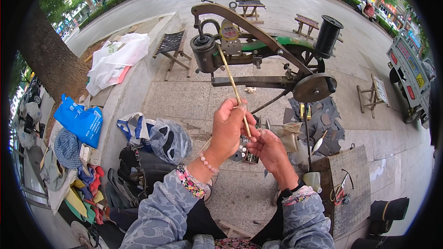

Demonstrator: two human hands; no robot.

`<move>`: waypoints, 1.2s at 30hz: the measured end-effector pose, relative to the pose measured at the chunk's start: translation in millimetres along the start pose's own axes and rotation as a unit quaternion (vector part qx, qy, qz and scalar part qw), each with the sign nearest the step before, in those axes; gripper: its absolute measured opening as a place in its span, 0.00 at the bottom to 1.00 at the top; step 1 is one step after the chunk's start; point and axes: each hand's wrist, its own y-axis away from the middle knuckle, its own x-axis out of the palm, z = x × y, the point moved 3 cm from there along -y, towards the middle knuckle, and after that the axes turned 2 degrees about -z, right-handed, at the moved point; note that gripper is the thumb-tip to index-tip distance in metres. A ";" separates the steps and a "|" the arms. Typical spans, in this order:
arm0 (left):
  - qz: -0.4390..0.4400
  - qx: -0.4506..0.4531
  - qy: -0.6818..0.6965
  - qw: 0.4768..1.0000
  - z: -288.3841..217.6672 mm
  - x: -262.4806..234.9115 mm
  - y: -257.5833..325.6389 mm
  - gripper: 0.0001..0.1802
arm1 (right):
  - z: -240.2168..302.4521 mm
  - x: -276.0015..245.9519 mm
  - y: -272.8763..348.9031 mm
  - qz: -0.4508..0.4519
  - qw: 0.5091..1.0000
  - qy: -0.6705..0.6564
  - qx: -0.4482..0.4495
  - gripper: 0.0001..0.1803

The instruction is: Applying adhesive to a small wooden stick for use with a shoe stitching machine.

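Left hand (228, 127) pinches a thin stick (233, 88); right hand (270, 150) curls closed beside it, contents unclear; sewing machine (258, 53) far.

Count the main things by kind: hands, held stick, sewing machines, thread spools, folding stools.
Hands: 2, left hand and right hand
Thin stick held in the hands: 1
Sewing machine: 1
Black thread spool: 1
Folding stools: 4
Total: 9
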 end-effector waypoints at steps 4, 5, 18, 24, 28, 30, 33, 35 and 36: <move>-0.008 -0.006 -0.015 1.000 0.7 1.7 -5.2 0.11 | 1.7 0.3 -0.1 -0.004 1.000 -0.002 0.003 0.13; -0.006 0.000 -0.026 1.000 -1.7 1.3 -8.0 0.11 | 2.0 1.1 0.1 -0.004 1.000 0.003 0.003 0.13; -0.012 -0.011 0.015 1.000 -4.6 3.3 -7.5 0.11 | 0.3 -0.1 -0.8 -0.016 1.000 0.005 0.010 0.12; 0.002 -0.011 0.008 1.000 -9.8 0.8 -8.7 0.10 | -0.1 -1.2 -0.2 -0.006 1.000 0.013 0.002 0.13; -0.014 -0.021 0.016 1.000 -4.6 5.4 -4.2 0.11 | 0.8 -0.9 -0.2 -0.011 1.000 0.007 0.005 0.13; -0.013 -0.008 0.008 1.000 -4.8 3.6 -7.1 0.11 | -0.3 -0.1 -0.7 -0.009 1.000 0.008 0.004 0.13; -0.001 -0.002 0.003 1.000 -10.0 -1.6 -12.1 0.11 | -3.1 0.9 -3.0 0.005 1.000 0.009 0.006 0.13; 0.001 -0.004 -0.001 1.000 -9.6 -1.2 -13.0 0.12 | -4.1 -2.7 -3.4 -0.005 1.000 0.006 0.003 0.13; 0.002 -0.004 -0.007 1.000 -9.2 -0.8 -13.0 0.12 | -3.3 -3.3 -2.6 -0.006 1.000 0.006 0.003 0.13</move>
